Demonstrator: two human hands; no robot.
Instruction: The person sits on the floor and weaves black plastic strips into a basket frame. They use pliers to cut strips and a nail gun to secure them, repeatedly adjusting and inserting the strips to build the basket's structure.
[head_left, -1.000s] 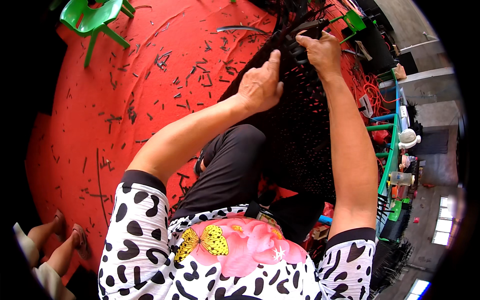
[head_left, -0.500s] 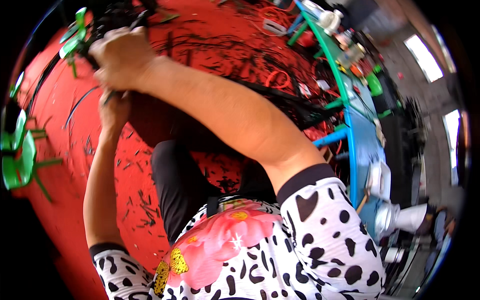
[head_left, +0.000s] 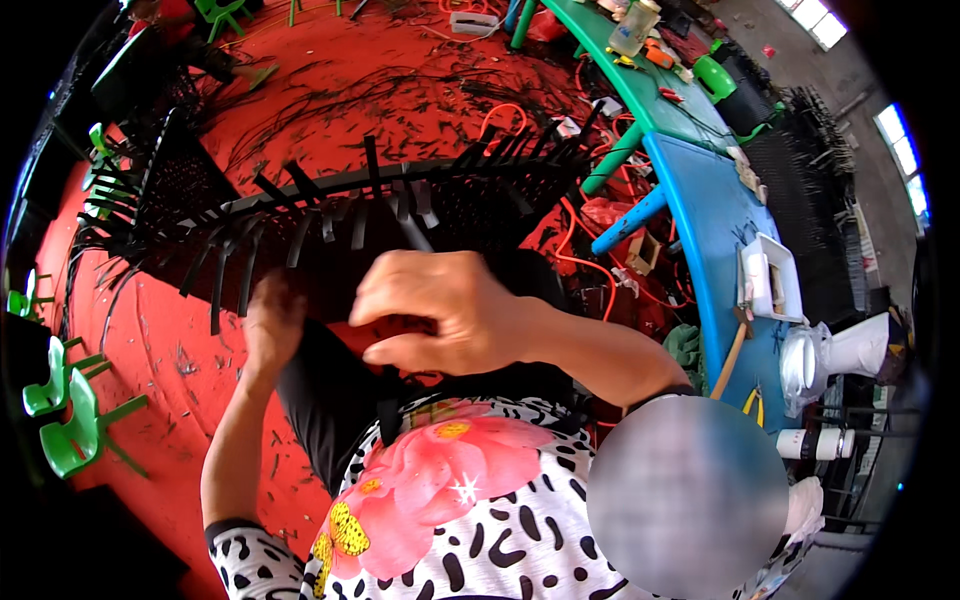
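A large black woven piece (head_left: 340, 185) spans the space in front of me, with many loose flat strips sticking up and hanging down along its edge. My left hand (head_left: 272, 325) is at its near left side, just below the hanging strips. That hand is smeared by motion, so its grip does not show. My right hand (head_left: 435, 312) is in front of the middle of the piece, fingers curved and thumb apart, with no object visible in the gap. A grey strip (head_left: 414, 232) shows just beyond its knuckles.
Black strip scraps litter the red floor (head_left: 190, 365). Green chairs (head_left: 75, 430) stand at left. On the right, a green table (head_left: 600, 50) adjoins a blue table (head_left: 715, 240), which bears a white tray (head_left: 770, 280), a hammer (head_left: 735, 350) and yellow-handled pliers (head_left: 755, 405). Red hoses (head_left: 605, 280) lie beneath.
My hands were together at the far left, the right above the left. Now they are apart and nearer; the right has moved right and toward me. More of the woven piece shows as the view shifted.
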